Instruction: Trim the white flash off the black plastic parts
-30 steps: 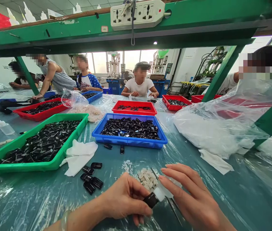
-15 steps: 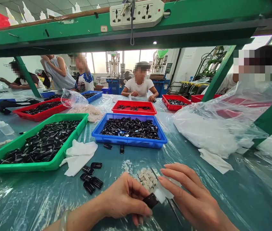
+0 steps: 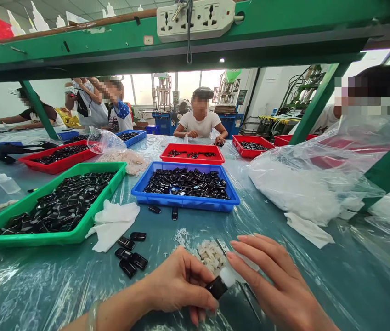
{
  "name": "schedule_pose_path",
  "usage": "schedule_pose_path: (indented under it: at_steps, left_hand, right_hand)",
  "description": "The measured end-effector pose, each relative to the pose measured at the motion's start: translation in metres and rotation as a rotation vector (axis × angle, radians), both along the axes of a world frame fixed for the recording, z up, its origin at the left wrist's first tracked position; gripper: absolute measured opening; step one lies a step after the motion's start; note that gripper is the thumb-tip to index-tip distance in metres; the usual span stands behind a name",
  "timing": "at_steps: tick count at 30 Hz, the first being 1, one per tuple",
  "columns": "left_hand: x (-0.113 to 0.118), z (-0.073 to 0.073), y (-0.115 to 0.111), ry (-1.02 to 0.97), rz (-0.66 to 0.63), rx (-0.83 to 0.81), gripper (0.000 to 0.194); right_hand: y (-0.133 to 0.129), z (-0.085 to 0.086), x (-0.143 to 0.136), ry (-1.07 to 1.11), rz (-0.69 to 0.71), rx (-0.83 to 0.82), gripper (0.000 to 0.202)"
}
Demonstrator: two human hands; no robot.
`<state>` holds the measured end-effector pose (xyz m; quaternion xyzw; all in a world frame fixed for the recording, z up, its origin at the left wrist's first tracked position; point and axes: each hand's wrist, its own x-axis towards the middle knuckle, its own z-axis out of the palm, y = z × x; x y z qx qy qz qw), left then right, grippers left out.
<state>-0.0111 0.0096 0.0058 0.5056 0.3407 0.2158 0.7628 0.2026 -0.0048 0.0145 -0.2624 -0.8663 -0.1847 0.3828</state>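
Observation:
My left hand (image 3: 181, 285) pinches a small black plastic piece (image 3: 217, 288) between thumb and fingers. Against its upper right end sits a soft-looking white piece (image 3: 228, 276), whose kind I cannot make out. My right hand (image 3: 274, 276) is around this white piece, fingers long and close together, the thumb hidden. Thin metal tweezers (image 3: 252, 303) pass beneath the white piece and the right fingers; whether they are held does not show. Just beyond both hands lies a heap of small cream-white pieces (image 3: 211, 255), with tiny white scraps (image 3: 182, 239) beside it.
Several loose black pieces (image 3: 131, 257) lie left of my hands. A green tray (image 3: 77, 236) and a blue tray (image 3: 188, 204) hold many more. White cloth (image 3: 114, 223) lies between them. To the right is a large clear bag (image 3: 294, 184). A green beam (image 3: 112, 46) crosses overhead; co-workers sit opposite.
My right hand and the white piece have shifted very slightly against the black piece. My left hand keeps its grip. In the background at left, co-workers have moved their arms.

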Motion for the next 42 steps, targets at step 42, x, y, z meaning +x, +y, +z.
schedule_pose_path:
  at_steps: [42]
  left_hand:
    - [-0.001,-0.003,0.001,-0.052,-0.004,-0.03,0.033]
  right_hand:
    - [0.009,-0.001,0.014,-0.082,0.008,-0.008,0.029]
